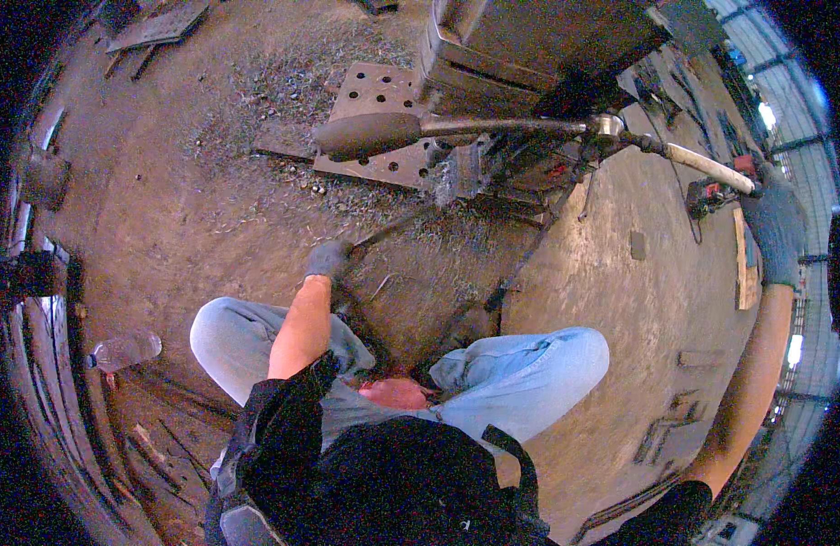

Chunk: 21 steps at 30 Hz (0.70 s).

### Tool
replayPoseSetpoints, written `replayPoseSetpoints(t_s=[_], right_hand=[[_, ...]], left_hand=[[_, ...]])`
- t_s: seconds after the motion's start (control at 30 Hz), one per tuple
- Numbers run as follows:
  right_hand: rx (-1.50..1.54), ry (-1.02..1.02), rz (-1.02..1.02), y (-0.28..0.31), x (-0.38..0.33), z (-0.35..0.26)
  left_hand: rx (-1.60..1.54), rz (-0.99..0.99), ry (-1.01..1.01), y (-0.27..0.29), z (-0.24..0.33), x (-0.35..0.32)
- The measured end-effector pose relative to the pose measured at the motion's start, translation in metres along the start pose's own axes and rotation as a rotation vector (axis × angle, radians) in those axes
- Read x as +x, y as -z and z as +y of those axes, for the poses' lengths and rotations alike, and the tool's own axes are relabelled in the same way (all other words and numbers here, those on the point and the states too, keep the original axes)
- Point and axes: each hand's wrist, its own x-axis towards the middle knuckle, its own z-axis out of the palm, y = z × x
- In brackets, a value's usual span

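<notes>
My left hand [329,260], in a dark grey glove, is closed round the thin dark handle of a brush. The brush's grey, ragged head [459,175] rests by the edge of a steel plate with drilled holes [370,96], under a machine. My right hand [773,223], also gloved, is raised at the far right, closed on the outer end of a lever with a pale grip [711,167]. That lever runs into a shiny metal hub [607,126]. From the hub's other side a second lever with a thick dark grip [370,136] points left. The machine's working end is partly hidden behind it.
Metal shavings [274,109] lie about the plate on the dirt floor. A bulky machine housing [529,55] stands ahead. At left lie a plastic bottle [126,350] and long metal bars [51,364]. A wooden board [746,264] and metal pieces [670,428] lie right.
</notes>
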Motion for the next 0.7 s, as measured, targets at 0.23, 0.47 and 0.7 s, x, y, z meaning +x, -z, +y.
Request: replayPoseSetpoints(t_s=[0.23, 0.47, 0.7], right_hand=[[-0.061, -0.021, -0.010, -0.006, -0.008, 0.015], [-0.069, -0.061, -0.057, -0.003, -0.006, 0.008], [-0.110, -0.079, -0.025, -0.007, -0.006, 0.009]], left_hand=[[-0.304, 0.166, 0.338, 0.083, 0.063, -0.066], [-0.431, 0.182, 0.338, 0.072, 0.089, -0.014], [-0.173, 0.129, 0.016, 0.041, 0.137, 0.025]])
